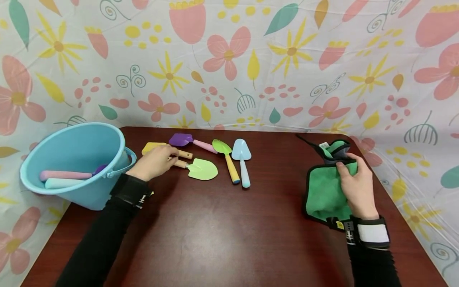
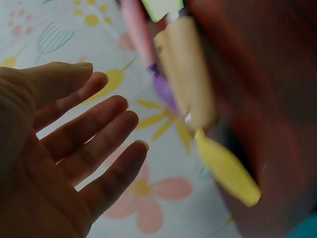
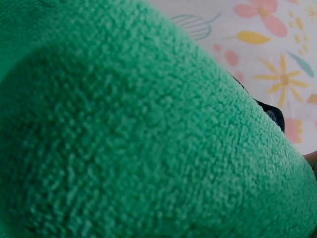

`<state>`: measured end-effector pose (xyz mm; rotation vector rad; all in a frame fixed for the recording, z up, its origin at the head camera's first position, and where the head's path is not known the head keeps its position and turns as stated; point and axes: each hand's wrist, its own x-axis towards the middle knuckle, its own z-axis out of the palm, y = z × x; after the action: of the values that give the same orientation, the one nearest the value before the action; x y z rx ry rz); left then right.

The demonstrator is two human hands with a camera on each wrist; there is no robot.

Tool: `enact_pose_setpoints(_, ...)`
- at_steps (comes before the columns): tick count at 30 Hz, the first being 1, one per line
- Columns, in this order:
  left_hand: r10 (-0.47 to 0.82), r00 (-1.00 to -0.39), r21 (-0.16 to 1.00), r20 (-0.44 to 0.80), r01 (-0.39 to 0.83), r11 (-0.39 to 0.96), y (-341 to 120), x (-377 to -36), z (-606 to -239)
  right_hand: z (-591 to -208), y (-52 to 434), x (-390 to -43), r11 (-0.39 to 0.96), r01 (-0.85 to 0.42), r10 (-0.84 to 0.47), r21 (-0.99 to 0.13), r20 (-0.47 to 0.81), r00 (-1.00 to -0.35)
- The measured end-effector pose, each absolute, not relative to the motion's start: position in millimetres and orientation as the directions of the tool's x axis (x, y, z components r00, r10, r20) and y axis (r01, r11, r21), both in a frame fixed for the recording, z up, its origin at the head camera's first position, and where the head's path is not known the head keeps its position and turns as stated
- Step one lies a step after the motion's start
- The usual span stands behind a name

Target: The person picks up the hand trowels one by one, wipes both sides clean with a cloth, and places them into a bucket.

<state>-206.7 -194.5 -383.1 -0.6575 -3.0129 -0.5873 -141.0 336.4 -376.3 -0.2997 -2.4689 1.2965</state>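
Left hand (image 1: 155, 161) laid over wooden handle (image 1: 181, 153) of yellow shovel (image 1: 152, 147), beside blue bucket (image 1: 77, 161) on counter (image 1: 229, 223); fingers seen straight and spread in wrist view, grip not closed. Right hand (image 1: 358, 187) clamped on green cloth (image 1: 322, 191), well apart at right. Contact with handle perhaps only light. Handle best gripped mid-length, neighbouring green shovel (image 1: 202, 169) left undisturbed

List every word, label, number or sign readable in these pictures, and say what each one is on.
None can be read.
The small white tag on the green cloth, near its top edge: too small to read.
The toy spades, the blue bucket and the wrist straps carry no legible writing.
The flowered backdrop shows only patterns.
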Motion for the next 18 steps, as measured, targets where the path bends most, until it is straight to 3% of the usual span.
enact_pose_setpoints(4, 0.388, -0.921, 0.378, 0.040, 0.374, 0.847, -185.8, -218.3, -400.9, -370.1, 326.2, -141.7, 0.538, -0.002, 0.333, -0.843, 0.215, -0.918)
enact_pose_setpoints(9, 0.378, -0.926, 0.297, 0.010, 0.363, 0.883, -182.9, -229.4, -416.5, -364.7, 312.9, -144.2, 0.507, -0.041, 0.322, -0.861, 0.233, -0.918)
enact_pose_setpoints(18, 0.358, -0.930, 0.280, -0.082, 0.323, 0.904, -180.1, -239.9, -425.4, -360.3, 292.5, -151.0, 0.470, -0.116, 0.267, -0.875, 0.266, -0.926)
